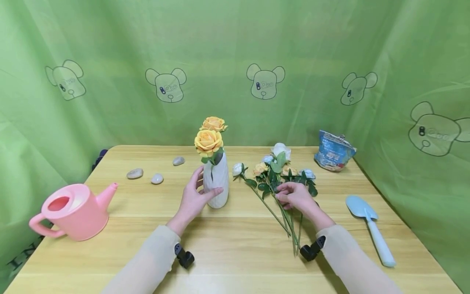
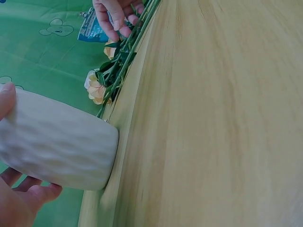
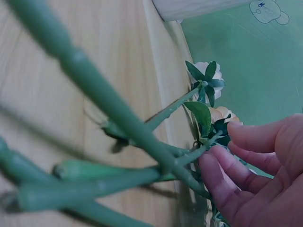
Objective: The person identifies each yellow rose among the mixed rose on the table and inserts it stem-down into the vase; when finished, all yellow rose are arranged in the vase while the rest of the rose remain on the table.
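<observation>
Vase: the white vase (image 1: 220,183) stands upright on the table (image 1: 235,261), two yellow roses (image 1: 208,143) in its mouth.
Left hand: the left hand (image 1: 196,196) grips the vase, thumb and fingers on opposite sides.
Right hand: the right hand (image 1: 297,198) bends its fingers among loose flowers (image 1: 272,173); whether it pinches a stem, one cannot tell.
In the way: crossed stems (image 1: 269,209) and overlapping leaves.
Around: watering can (image 1: 82,216) and three pebbles (image 1: 134,174) at left; trowel (image 1: 371,226) and blue bag (image 1: 334,151) at right.
Head view only: roses, can, pebbles, trowel.
Right wrist only: the green underside of a white bloom (image 3: 207,84).
</observation>
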The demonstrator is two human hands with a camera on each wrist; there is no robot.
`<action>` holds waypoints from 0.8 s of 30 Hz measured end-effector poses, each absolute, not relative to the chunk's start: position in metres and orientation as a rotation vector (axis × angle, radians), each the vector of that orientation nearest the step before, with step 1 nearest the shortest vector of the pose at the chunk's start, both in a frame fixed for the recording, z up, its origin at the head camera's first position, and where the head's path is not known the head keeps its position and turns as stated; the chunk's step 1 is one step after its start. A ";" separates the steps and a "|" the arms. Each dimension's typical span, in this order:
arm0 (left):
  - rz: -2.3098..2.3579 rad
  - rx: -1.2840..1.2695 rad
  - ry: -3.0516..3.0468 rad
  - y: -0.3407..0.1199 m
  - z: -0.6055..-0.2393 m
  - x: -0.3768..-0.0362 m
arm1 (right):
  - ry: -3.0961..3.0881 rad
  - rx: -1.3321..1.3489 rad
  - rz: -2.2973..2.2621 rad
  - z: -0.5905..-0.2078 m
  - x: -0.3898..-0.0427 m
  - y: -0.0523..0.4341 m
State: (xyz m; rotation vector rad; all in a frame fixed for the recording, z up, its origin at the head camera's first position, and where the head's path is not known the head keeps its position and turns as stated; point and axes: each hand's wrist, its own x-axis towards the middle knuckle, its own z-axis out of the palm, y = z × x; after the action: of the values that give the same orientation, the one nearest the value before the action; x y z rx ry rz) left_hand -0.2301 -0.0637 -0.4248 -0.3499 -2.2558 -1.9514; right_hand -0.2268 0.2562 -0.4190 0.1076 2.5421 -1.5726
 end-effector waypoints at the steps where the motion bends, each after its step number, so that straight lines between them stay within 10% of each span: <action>1: -1.952 -0.350 -2.256 -0.064 -0.425 -0.230 | 2.544 0.106 -1.555 -0.419 -0.227 0.256; 24: -1.973 -0.365 -2.267 -0.063 -0.409 -0.219 | 2.601 0.196 -1.442 -0.419 -0.235 0.247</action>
State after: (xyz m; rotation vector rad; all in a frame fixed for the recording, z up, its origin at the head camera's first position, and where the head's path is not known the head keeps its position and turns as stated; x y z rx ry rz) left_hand -0.2194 -0.0626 -0.4091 -0.3653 -2.2671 -1.9726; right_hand -0.2349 0.2469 -0.4190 0.1961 2.6005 -1.4423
